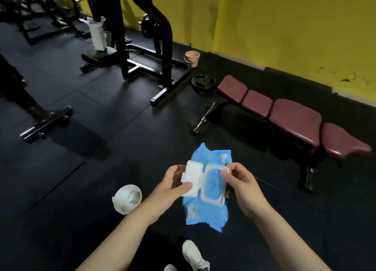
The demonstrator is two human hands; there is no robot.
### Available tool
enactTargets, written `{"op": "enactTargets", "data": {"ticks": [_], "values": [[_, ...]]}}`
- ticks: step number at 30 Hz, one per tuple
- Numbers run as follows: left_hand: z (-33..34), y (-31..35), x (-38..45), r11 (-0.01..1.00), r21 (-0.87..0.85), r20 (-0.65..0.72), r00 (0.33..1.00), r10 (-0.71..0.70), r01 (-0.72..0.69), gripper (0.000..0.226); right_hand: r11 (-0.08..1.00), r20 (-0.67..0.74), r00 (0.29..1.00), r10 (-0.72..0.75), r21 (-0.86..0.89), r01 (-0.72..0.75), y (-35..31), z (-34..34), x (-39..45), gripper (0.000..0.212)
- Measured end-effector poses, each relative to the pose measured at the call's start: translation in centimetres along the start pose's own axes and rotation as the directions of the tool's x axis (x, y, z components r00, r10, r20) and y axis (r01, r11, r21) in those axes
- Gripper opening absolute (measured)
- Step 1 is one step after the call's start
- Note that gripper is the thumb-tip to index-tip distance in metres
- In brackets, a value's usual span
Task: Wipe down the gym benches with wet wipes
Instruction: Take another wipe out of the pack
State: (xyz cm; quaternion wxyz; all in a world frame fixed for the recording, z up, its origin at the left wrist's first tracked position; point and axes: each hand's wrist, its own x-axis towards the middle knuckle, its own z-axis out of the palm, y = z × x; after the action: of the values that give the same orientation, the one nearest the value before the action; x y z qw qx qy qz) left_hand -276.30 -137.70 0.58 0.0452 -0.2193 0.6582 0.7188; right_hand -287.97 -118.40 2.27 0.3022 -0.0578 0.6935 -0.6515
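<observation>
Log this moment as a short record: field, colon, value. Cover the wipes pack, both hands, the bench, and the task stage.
wipes pack: blue wet wipes pack, held in the air in front of the person
lid: white flip lid swung open to the left
left hand: left hand grips the pack, thumb on the open lid
right hand: right hand pinches at the dispenser opening
wipe: none pulled out yet
bench: maroon padded bench by the yellow wall, untouched
floor: white bowl near the left forearm
stage: opening the pack, wiping not begun

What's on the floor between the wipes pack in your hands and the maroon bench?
Head view: only bare dark floor mat lies between the wipes pack and the maroon bench.
</observation>
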Motion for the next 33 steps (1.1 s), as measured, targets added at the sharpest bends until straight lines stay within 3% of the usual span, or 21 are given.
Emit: {"op": "enactTargets", "data": {"ticks": [4, 8, 12, 16, 20, 23, 25, 30, 33], "values": [[0.4, -0.7, -1.0, 0.998, 0.010, 0.160, 0.985, -0.064, 0.063, 0.081, 0.969, -0.025, 0.998, 0.050, 0.243, -0.042, -0.7, -1.2, -2.2, 0.012], [2.1, -1.2, -1.5, 0.987, -0.020, 0.237, 0.960, -0.149, 0.158, 0.063, 0.951, -0.113, 0.992, 0.049, 0.308, -0.012, -1.3, -0.9, -3.5, 0.011], [3.7, -0.7, -1.2, 0.975, -0.122, 0.200, 0.967, -0.158, 0.184, 0.056, 0.995, -0.321, 0.945, 0.072, 0.090, -0.045, -1.4, -0.9, -3.4, 0.022], [4.6, -0.7, -0.5, 0.977, -0.111, 0.166, 0.972, -0.164, 0.184, 0.047, 0.972, -0.436, 0.899, 0.029, -0.199, -0.128, -1.2, -1.9, -3.3, 0.014], [5.7, -0.3, 0.4, 0.980, -0.091, 0.140, 0.977, -0.162, 0.175, 0.036, 0.839, -0.441, 0.885, -0.151, -0.531, -0.122, -0.6, -2.9, -3.4, 0.019], [6.6, 0.4, 0.9, 0.986, -0.057, 0.115, 0.982, -0.147, 0.155, 0.032, 0.653, -0.326, 0.870, -0.369, -0.758, -0.007, -0.3, -4.0, -3.3, 0.027], [7.3, 0.9, 1.3, 0.989, -0.036, 0.117, 0.984, -0.137, 0.142, 0.030, 0.590, -0.268, 0.886, -0.379, -0.807, 0.008, -0.5, -4.8, -3.1, 0.024], [9.2, 2.0, 2.0, 0.994, -0.011, 0.132, 0.985, -0.110, 0.112, 0.030, 0.654, -0.299, 0.894, -0.333, -0.757, -0.009, -0.9, -6.9, -1.9, 0.006], [10.1, 2.2, 2.3, 0.993, 0.002, 0.122, 0.985, -0.121, 0.121, 0.030, 0.628, -0.267, 0.877, -0.399, -0.777, 0.049, -1.0, -7.8, -1.9, 0.005]]}}
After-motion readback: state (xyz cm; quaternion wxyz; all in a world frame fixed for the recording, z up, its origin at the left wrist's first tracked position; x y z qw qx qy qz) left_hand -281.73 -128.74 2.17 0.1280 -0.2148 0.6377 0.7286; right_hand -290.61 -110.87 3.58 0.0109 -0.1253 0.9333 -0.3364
